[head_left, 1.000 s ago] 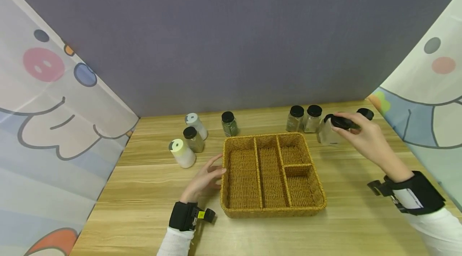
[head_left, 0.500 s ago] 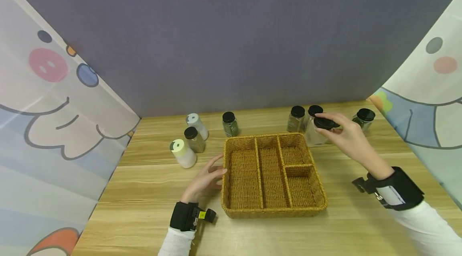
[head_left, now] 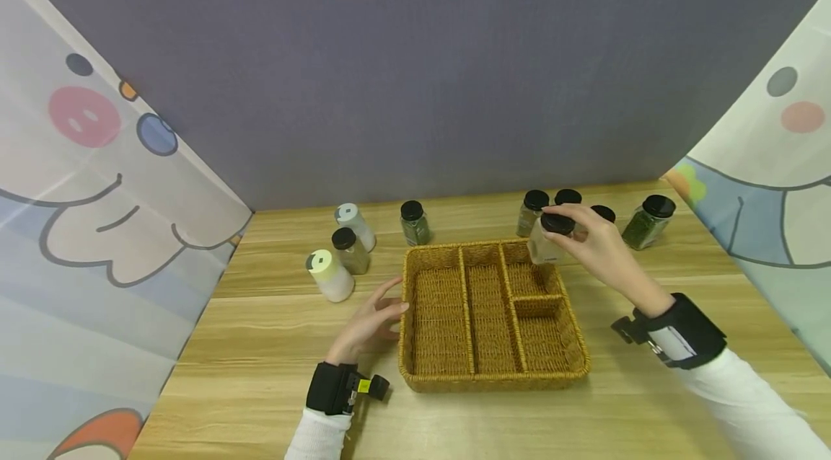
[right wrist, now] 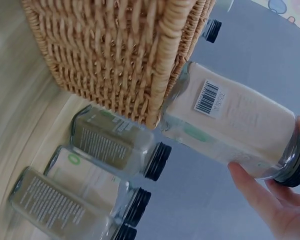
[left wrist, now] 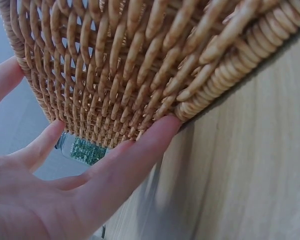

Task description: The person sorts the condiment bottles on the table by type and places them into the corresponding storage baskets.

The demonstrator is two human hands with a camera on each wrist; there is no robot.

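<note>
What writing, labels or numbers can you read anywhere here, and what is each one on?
No text here can be read.
Held jar, gripped at its lid by the right hand: barcode sticker with a sideways word beside it, and faint print, all too blurred.
Three jars beside the basket, for instance the nearest jar: label text too small.
Jar behind the basket: green label, unreadable.

i see a light wooden table [head_left: 273, 373] carrying a woven basket [head_left: 493, 381] at its middle. left of the basket stand 2 white-capped bottles [head_left: 330, 276] and 1 black-capped jar [head_left: 349, 250]. behind the basket stands 1 green jar [head_left: 413, 223]; to its back right, 4 more black-lidded jars [head_left: 643, 226].
</note>
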